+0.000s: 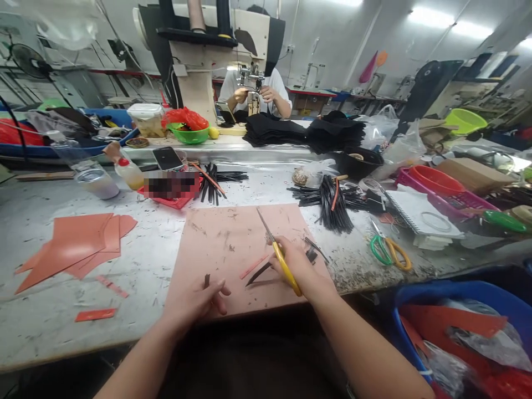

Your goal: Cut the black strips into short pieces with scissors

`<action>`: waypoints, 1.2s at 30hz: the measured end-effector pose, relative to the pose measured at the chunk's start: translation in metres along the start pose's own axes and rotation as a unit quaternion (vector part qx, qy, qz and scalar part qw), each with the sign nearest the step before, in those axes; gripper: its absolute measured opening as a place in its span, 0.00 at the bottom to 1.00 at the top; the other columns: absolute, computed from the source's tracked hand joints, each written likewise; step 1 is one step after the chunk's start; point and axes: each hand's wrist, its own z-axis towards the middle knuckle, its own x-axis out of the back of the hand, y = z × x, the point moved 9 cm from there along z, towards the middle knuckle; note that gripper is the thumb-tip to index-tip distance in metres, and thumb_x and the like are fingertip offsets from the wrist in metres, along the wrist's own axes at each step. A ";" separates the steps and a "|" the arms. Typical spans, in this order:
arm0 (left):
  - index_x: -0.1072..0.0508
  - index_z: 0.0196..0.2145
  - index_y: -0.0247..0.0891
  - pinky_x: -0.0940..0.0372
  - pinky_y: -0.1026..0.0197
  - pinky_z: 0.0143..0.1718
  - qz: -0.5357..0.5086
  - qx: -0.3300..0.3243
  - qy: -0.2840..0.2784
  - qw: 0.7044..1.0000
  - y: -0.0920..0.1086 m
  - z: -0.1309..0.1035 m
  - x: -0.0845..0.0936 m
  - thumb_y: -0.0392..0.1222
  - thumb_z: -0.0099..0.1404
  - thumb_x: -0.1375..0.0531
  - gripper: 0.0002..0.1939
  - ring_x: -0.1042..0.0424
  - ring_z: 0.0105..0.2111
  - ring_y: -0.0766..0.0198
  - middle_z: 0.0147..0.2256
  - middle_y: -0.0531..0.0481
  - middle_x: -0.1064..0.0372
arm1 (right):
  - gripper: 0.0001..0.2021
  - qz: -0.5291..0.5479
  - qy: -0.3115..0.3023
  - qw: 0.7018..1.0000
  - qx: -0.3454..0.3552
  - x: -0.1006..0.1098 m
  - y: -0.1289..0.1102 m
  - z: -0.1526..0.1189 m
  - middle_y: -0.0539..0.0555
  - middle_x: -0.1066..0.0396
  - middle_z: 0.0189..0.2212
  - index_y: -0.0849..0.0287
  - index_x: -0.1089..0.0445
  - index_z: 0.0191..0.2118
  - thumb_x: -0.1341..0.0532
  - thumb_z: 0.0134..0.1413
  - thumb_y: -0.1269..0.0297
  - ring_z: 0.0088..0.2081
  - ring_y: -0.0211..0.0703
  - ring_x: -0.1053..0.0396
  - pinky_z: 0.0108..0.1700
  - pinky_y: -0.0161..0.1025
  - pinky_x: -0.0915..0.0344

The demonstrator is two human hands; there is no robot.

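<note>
Nearest, the left hand [199,299] pinches a short dark strip [206,280] in its grip, over the near edge of the pink mat [233,244]. At about 2 o'clock from it, the right hand [301,266] has its grip closed on yellow-handled scissors [279,252], blades pointing to 11 o'clock, with a long dark strip [258,273] just beside. Farther on the bench [158,249], black strips [334,208] lie at 1 o'clock. Beyond, a person [253,88] works at a sewing machine [249,77].
</note>
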 end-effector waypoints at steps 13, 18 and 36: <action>0.41 0.23 0.39 0.53 0.67 0.22 -0.072 -0.071 -0.008 0.995 0.010 -0.016 -0.011 0.49 0.53 0.46 0.11 0.50 0.20 0.70 0.20 0.59 0.47 | 0.21 -0.279 -0.099 0.954 -0.044 0.091 0.053 -0.098 0.57 0.24 0.30 0.57 0.28 0.43 0.41 0.37 0.64 0.33 0.56 0.27 0.35 0.44 0.32; 0.39 0.27 0.40 0.49 0.65 0.25 0.022 -0.140 -0.033 0.989 0.028 -0.021 -0.033 0.49 0.61 0.51 0.11 0.47 0.22 0.67 0.21 0.58 0.46 | 0.18 -0.116 -0.047 0.992 -0.010 0.051 0.036 -0.109 0.57 0.24 0.34 0.56 0.30 0.44 0.41 0.45 0.59 0.35 0.51 0.27 0.39 0.43 0.32; 0.43 0.20 0.42 0.46 0.63 0.28 0.199 -0.080 -0.001 0.977 0.011 -0.004 -0.019 0.48 0.61 0.54 0.14 0.39 0.24 0.62 0.19 0.57 0.43 | 0.22 -0.065 0.030 0.997 -0.005 0.004 0.001 -0.008 0.52 0.30 0.27 0.57 0.37 0.50 0.44 0.46 0.72 0.28 0.43 0.33 0.32 0.37 0.38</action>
